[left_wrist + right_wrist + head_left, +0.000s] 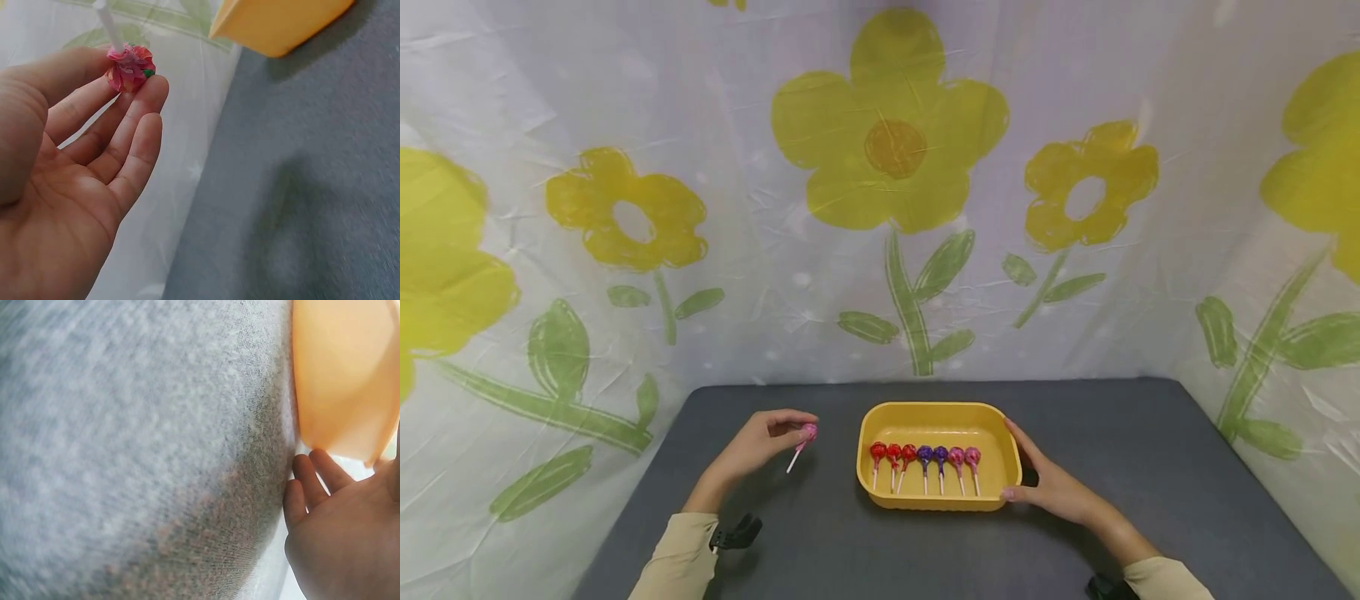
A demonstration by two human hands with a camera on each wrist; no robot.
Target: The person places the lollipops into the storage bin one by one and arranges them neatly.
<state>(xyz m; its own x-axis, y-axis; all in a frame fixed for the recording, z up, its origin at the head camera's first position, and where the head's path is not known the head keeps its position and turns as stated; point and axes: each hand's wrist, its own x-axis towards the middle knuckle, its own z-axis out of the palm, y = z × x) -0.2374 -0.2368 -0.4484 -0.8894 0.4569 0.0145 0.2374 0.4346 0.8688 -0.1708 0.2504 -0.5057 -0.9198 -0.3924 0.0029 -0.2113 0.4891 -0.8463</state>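
Between thumb and fingers, my left hand (772, 440) pinches a pink-wrapped lollipop (809, 431) by its head, to the left of the tray. In the left wrist view the lollipop's wrapped head (130, 67) sits at the fingertips, its white stick pointing up. My right hand (1054, 485) is spread at the right end of the yellow tray (940, 502), index finger by the far corner and thumb on the near one. Seen from the right wrist, relaxed fingers (322, 478) touch the tray's side. Inside the tray stand red lollipops (893, 452), purple lollipops (933, 454) and pink lollipops (964, 457) in a row.
The tray rests on a dark grey table (805, 550). Behind and beside the table hangs a pale cloth (775, 275) printed with yellow flowers. A dark strap (737, 533) is round the left wrist.
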